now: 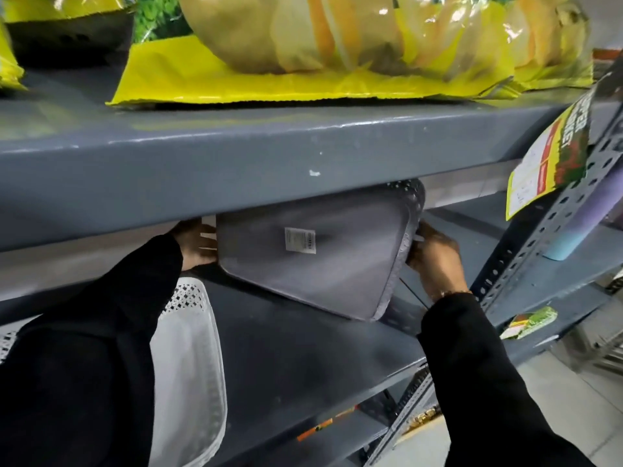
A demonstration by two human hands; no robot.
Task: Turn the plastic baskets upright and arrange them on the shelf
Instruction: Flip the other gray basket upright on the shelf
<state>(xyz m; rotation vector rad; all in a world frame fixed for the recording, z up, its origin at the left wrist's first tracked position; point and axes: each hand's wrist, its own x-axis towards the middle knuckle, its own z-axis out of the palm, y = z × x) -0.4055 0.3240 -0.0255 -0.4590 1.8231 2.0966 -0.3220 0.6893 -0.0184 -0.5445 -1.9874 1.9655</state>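
Head view looks under a grey metal shelf [303, 358] where a lavender plastic basket [323, 257] is gripped between two hands. Its flat bottom, carrying a small white barcode sticker [300, 240], faces the camera, so the basket is tipped on its side with the lower right corner touching the shelf board and the perforated rim reaching up behind the edge of the shelf above [256, 170]. The left hand [195, 244] presses flat against the basket's left edge, fingers closed onto it; the right hand [435, 257] clamps the opposite edge, thumb on the near side and the other fingers hidden behind the wall. Both arms wear black sleeves [101, 348].

Below and just left of the left hand's grip, a white basket [192, 365] with a lattice-pattern rim lies on the same shelf board, partly covered by the left sleeve; whether it is upright cannot be told. Above the grip, on the upper shelf, sit yellow plastic bags [303, 72]. To the right of the right hand's grip stands a perforated grey upright [539, 237] with a yellow and red label [546, 163] hanging from it, and a pale purple-and-blue item [580, 224] rests on the neighbouring shelf beyond
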